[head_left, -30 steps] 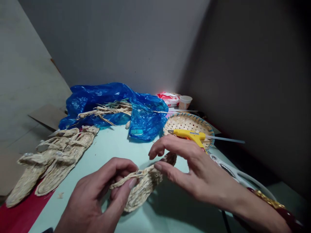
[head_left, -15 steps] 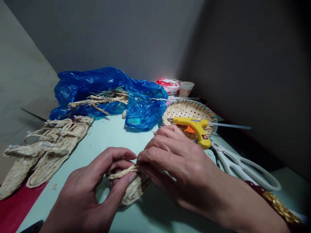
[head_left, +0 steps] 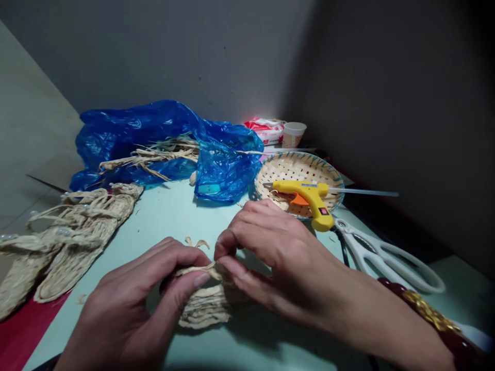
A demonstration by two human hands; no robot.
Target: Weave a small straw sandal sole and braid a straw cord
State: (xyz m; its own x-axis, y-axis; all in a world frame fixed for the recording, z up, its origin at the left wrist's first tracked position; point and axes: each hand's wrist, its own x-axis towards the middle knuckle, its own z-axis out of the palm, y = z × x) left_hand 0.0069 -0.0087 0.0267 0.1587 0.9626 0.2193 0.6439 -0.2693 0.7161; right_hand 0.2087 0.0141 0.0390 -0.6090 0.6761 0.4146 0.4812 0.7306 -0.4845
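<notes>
Near the front of the pale green table, a woven straw sandal shows below my fingers, its far part hidden by my hands. My left hand pinches a braided straw strap of it between thumb and forefinger. At the strap's right end, my right hand has its thumb and fingertips closed on the straw. A small curled straw end sticks up behind my left fingers. Finished-looking straw sandals with clear beads on their straps lie to the left.
A yellow glue gun with a glue stick rests on a round woven basket. White-handled scissors lie to the right. Behind are a blue plastic bag with straw strips, a red-white packet and a paper cup.
The sandal has turned so its layered straw edge shows more. My right fingertips have closed into a pinch on the strap, and a curled straw end now shows. The view has shifted slightly.
</notes>
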